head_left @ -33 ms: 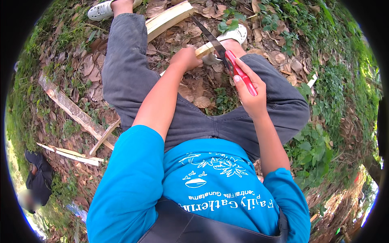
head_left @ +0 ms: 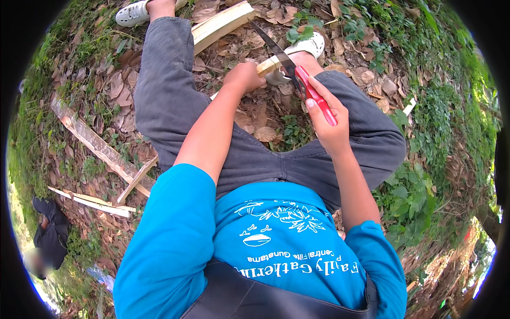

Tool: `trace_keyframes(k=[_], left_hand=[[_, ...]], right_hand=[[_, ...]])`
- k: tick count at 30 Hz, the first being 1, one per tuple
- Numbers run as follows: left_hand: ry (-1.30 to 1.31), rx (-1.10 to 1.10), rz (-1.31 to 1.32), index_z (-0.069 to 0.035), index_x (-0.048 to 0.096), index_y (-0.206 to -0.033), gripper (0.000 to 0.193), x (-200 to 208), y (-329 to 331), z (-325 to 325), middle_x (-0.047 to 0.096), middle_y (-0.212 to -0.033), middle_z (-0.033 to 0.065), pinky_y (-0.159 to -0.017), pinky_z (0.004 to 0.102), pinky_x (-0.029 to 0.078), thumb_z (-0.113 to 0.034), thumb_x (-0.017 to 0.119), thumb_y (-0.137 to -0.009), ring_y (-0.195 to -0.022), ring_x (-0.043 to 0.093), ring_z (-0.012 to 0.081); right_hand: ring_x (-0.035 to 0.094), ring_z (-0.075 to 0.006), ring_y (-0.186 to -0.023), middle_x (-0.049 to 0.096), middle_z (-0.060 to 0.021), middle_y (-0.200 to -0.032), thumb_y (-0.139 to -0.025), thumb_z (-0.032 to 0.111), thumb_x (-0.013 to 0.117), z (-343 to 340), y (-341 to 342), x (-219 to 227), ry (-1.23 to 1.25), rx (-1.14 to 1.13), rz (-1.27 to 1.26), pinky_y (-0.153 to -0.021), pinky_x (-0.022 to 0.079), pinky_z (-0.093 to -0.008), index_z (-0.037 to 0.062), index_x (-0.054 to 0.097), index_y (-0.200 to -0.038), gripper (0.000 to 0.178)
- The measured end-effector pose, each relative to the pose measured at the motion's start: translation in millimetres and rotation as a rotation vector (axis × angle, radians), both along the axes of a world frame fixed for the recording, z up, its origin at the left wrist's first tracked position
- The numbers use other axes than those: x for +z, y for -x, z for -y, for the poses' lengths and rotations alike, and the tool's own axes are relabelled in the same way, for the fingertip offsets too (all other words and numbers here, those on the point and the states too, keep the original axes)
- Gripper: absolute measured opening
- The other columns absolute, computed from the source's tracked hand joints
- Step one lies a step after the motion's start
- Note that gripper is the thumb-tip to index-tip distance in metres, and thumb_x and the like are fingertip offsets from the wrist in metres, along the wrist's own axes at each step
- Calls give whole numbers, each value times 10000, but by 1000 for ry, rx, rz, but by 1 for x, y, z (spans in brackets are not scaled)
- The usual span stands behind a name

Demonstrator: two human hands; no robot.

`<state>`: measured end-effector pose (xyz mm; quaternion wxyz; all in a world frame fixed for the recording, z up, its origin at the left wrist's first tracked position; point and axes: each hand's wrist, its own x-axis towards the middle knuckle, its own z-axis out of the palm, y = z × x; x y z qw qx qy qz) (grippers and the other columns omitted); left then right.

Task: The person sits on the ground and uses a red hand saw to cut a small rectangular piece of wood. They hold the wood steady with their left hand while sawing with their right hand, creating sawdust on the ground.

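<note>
Midway, seemingly: right hand (head_left: 329, 125) clenched on red-handled saw (head_left: 297, 74), blade biting into wood strip (head_left: 268, 66); left hand (head_left: 243, 78) grasping strip; cut not through yet.

Outdoor setting, daylight, no hard shadows. Ground of bare brown soil covered with dry brown fallen leaves (head_left: 114, 87). Low green weeds and creeping plants (head_left: 419, 196) border the right side; sparse grass (head_left: 40, 106) on the left. A long weathered split wooden plank (head_left: 95, 143) lies diagonally at left, with thin pale wooden slats (head_left: 90, 202) just below it.
</note>
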<state>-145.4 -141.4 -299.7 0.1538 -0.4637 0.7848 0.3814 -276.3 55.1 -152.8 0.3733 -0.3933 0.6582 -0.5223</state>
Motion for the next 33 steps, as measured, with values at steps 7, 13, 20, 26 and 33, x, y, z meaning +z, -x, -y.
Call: trace_keyframes(k=[7,13,20,26,33], left_hand=[[-23,27,39,-104,758,-1174,444,1,2,-1,748,-1175,160,-940,437,577,-352,777,-806,-1074,726,323],[-23,64,31,-99,756,-1171,439,2,3,-1,747,-1178,159,-944,437,575,-334,786,-801,-1078,724,326],[-23,56,45,-98,769,-1137,403,6,0,-2,754,-1164,148,-914,441,584,-316,780,-798,-1067,729,321],[6,94,32,-92,774,-1122,392,0,5,-11,756,-1151,155,-892,439,592,-308,781,-795,-1044,737,323],[-16,116,3,-58,753,-1138,439,-6,-4,-7,759,-1091,186,-884,466,581,-360,743,-820,-1018,737,345]], right_hand=[[617,-97,-1073,712,-99,-1237,-969,22,657,4,-3,-9,-51,63,-83,-955,479,-248,10,634,-1387,418],[645,-181,-1199,703,-159,-1298,-964,37,653,-6,1,13,-152,119,-128,-1050,455,-307,1,632,-1378,416],[645,-200,-1224,697,-172,-1310,-964,22,644,-38,4,87,-248,217,-277,-1058,457,-323,2,624,-1384,421],[650,-211,-1229,696,-174,-1315,-954,23,647,2,-3,38,-174,159,-212,-1060,458,-318,-8,619,-1382,430],[631,-190,-1243,690,-167,-1326,-956,43,652,39,-7,1,-176,204,-162,-1080,442,-312,-2,608,-1402,451]])
